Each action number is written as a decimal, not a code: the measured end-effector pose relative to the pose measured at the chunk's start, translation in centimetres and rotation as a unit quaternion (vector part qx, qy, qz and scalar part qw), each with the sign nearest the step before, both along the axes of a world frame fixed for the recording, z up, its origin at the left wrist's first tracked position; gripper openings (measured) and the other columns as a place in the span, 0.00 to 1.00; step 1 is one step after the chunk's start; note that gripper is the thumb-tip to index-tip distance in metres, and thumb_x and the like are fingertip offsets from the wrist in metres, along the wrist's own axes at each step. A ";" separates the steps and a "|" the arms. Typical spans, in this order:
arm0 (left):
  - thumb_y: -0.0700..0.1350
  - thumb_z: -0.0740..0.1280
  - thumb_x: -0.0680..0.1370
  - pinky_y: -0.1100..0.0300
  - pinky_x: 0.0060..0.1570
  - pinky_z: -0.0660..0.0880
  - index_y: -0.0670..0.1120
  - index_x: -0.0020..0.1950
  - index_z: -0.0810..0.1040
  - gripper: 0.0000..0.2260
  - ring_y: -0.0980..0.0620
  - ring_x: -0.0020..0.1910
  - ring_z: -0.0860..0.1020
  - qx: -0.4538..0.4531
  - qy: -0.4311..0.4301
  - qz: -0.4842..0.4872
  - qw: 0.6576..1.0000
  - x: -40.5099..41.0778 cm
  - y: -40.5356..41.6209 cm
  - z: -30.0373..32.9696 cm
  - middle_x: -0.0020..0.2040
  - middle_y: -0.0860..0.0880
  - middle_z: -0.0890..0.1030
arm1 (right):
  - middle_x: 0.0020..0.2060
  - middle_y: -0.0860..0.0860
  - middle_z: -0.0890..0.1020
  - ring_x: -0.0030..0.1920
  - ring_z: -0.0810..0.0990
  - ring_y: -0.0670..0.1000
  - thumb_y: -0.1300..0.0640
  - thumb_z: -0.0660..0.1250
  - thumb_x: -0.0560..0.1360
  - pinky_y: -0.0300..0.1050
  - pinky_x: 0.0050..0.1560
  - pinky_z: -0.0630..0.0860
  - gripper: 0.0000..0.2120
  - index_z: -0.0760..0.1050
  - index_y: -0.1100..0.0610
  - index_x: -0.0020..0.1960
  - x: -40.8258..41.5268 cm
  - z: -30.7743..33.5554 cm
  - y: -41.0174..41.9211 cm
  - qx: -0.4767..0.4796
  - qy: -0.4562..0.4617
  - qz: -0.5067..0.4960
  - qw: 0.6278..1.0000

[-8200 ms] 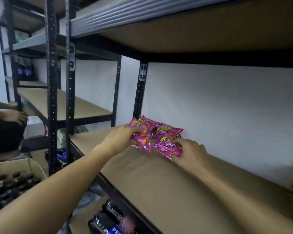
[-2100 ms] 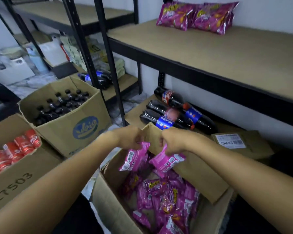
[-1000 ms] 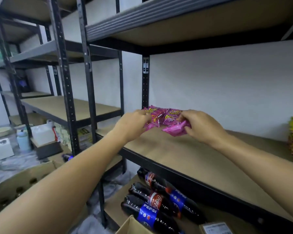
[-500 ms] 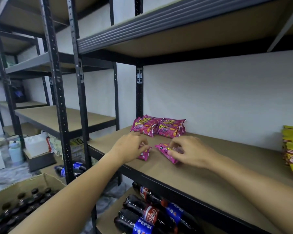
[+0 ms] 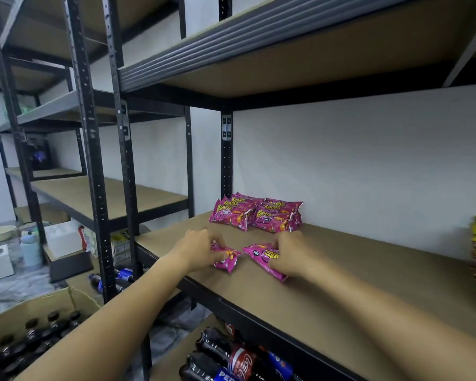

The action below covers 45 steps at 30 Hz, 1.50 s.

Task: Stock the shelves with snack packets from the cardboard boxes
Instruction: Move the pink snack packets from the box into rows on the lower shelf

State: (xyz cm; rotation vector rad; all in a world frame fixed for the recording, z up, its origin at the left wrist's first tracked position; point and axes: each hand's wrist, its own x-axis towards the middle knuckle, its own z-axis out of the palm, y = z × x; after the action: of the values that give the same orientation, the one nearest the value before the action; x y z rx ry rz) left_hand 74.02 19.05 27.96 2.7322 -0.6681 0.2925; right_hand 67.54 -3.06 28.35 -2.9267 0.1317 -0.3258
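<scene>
I'm setting two pink packets on the shelf (image 5: 327,273), left hand (image 5: 195,250) and right hand (image 5: 289,257) fingers pinching one each; next, release both.

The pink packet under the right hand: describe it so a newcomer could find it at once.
Start at the brown shelf board above the cola bottles. Near its front edge, the right hand grips a pink packet. Unlike the pink packets stacked at the wall, it lies alone, its print upside down.

Head view – forward, downward, near shelf (image 5: 341,273)
</scene>
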 end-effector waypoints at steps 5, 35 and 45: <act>0.66 0.73 0.68 0.49 0.62 0.70 0.61 0.45 0.76 0.14 0.48 0.58 0.72 0.013 0.022 0.052 0.998 1.1 -0.7 -0.2 0.50 0.54 0.75 | 0.48 0.54 0.80 0.46 0.82 0.54 0.52 0.71 0.71 0.53 0.50 0.82 0.15 0.79 0.57 0.55 1.2 -0.2 -1.2 0.017 0.009 0.027 0.999; 0.56 0.77 0.67 0.50 0.57 0.75 0.57 0.54 0.77 0.19 0.46 0.54 0.76 -0.176 -0.040 0.000 0.984 9.4 -1.7 -3.7 0.51 0.53 0.71 | 0.48 0.53 0.83 0.48 0.81 0.59 0.60 0.76 0.65 0.52 0.48 0.76 0.20 0.80 0.53 0.56 11.0 -1.5 -2.3 -0.289 -0.215 0.005 0.933; 0.61 0.76 0.65 0.49 0.65 0.70 0.57 0.60 0.76 0.25 0.42 0.64 0.71 -0.228 -0.066 0.002 0.972 10.6 -1.3 -5.8 0.62 0.46 0.71 | 0.60 0.52 0.79 0.62 0.76 0.57 0.54 0.71 0.72 0.54 0.60 0.70 0.22 0.75 0.50 0.65 11.9 -2.5 -1.7 -0.249 -0.186 -0.011 0.950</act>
State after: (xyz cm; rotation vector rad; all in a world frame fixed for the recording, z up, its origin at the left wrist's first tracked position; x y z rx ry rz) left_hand 84.61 17.74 22.19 2.2893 -0.5484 0.5564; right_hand 79.46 -4.79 25.83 -3.2751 0.0256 -1.0430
